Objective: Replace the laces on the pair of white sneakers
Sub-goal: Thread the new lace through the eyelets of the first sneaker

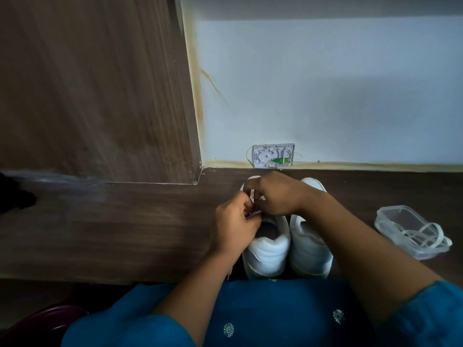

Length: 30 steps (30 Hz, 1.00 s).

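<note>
Underfoot: dark brown wood-grain floor (140, 229), dim, with a pale scuffed patch at far left.
Left side: tall wood panel (95, 83) of the same grain, standing on the floor and meeting the wall at a corner.
Wall: pale bluish wall (325, 91); a yellowish stain runs along its edge by the panel and along its foot.
Wall box: small open white box (273, 155) fixed low on the wall, just above the floor line, with a green plug and a thin yellow wire looping out.
Sneakers: white pair (310, 249) side by side on the floor, touching, toes to the wall, heels toward the person.
Left hand: left hand (238, 221) over the mouth of the left-side shoe, fingers curled, pinching a white lace (256, 212).
Right hand: right hand (273, 196) reaches across over the front of the same shoe, fingers bent down on the lace; the fingertips are hidden.
Tub: clear plastic tub (398, 216) on the floor to the right, well apart from the shoes, lying tilted.
Spare laces: loose white laces (426, 236) coiled in the tub and spilling over its near rim.
Far left: dark shape (15, 194) at the frame edge; cannot tell what it is.
Lap: blue cloth (275, 311) with small white round motifs; short blue sleeves, forearms bare.
Lower left: dark red curved rim (50, 318), partly seen.
</note>
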Each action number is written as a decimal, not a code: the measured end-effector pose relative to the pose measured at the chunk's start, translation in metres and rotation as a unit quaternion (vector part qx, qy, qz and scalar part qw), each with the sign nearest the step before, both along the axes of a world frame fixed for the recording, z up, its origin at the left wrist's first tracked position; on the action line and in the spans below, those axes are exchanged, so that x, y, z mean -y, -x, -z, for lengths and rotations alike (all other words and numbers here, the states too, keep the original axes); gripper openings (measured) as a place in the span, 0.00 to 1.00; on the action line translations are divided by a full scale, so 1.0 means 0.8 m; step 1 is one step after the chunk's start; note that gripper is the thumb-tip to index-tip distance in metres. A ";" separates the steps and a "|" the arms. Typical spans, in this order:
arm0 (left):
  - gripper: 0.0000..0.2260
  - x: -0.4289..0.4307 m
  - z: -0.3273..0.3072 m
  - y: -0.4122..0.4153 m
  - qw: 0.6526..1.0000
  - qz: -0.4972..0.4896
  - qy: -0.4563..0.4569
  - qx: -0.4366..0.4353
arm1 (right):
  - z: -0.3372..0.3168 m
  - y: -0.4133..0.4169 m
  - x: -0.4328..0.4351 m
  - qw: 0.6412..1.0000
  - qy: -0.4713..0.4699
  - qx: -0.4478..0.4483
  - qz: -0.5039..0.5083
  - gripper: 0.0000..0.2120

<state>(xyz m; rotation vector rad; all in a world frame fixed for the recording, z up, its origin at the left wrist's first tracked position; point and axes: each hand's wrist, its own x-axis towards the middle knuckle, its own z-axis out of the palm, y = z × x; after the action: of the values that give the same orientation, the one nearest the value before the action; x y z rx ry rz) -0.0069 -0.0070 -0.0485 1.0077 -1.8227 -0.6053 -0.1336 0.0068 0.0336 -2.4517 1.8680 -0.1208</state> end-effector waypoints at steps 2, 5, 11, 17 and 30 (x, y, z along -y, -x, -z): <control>0.05 0.000 -0.001 -0.001 1.000 0.011 0.017 0.014 | -0.004 0.002 -0.005 0.999 -0.007 0.049 0.018 0.15; 0.03 0.001 -0.005 -0.001 0.996 0.010 0.061 0.060 | -0.004 0.001 -0.019 0.998 -0.026 0.052 0.031 0.18; 0.06 0.002 -0.005 0.005 0.999 -0.024 0.021 0.035 | -0.003 -0.004 -0.042 0.984 0.126 -0.087 0.089 0.16; 0.09 -0.001 -0.008 0.006 1.000 -0.022 -0.004 0.015 | 0.022 -0.016 -0.042 0.976 0.142 -0.058 0.153 0.13; 0.09 -0.001 -0.014 0.006 0.998 -0.022 0.010 0.055 | 0.015 -0.015 -0.041 0.973 0.126 -0.017 0.192 0.14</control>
<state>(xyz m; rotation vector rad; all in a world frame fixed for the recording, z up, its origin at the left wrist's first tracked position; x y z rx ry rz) -0.0117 -0.0058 -0.0371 1.0824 -1.8938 -0.5121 -0.1214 0.0398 0.0219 -2.2051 2.4608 -0.3539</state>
